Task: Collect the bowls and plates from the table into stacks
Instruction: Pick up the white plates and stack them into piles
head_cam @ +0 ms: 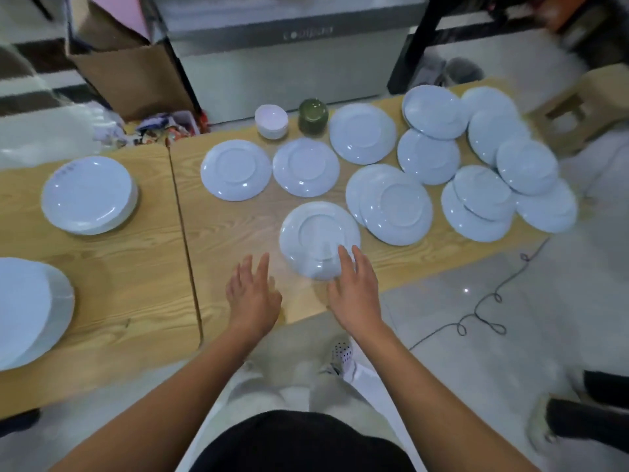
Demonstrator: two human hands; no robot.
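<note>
Head view: touching plate (320,233) rim at 5 o'clock with flat right hand (354,287), likely to pull it near; holding left hand (253,294) spread, empty, at 8 o'clock.

Legible text: none certain.

1. Grey cabinet (292,63), directly behind green cup (313,116): single short line of pale lettering (308,33) on darker upper band, above and slightly left of green cup. Rounded lower-case forms, likely brand mark; motion blur prevents reading.

2. Plate stack (89,195), far left of green cup and nearer camera: faint reddish marks (66,170) on far-left rim of top plate. Too small and smeared to tell whether print or pattern.
</note>
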